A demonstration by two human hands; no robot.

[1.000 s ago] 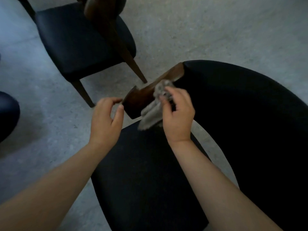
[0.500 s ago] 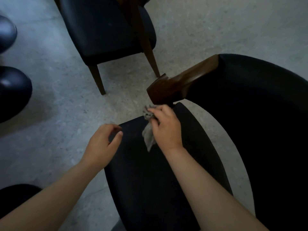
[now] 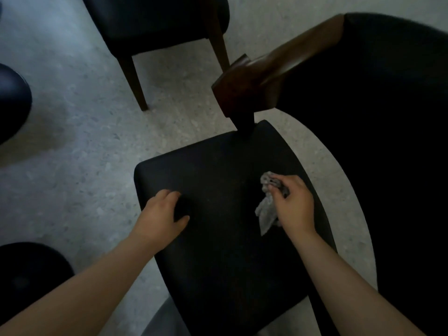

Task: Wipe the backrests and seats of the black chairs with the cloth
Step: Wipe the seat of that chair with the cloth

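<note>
Below me is a black chair seat [image 3: 223,238]. Its curved black backrest [image 3: 388,117] wraps round on the right and ends in a brown wooden arm [image 3: 261,78]. My right hand [image 3: 293,204] grips a crumpled grey cloth [image 3: 266,209] over the right part of the seat, and the cloth's loose end hangs down onto it. My left hand [image 3: 162,214] is over the seat's left edge with fingers loosely curled, holding nothing.
A second black chair [image 3: 155,23] with brown legs stands at the top on the speckled grey floor [image 3: 72,141]. Dark rounded shapes, perhaps other chairs, show at the left edge [image 3: 12,103] and bottom left [image 3: 29,275].
My right hand brought the cloth down from the wooden arm to the seat's right part. My left hand moved onto the seat's left edge. The view shifted closer over the seat.
</note>
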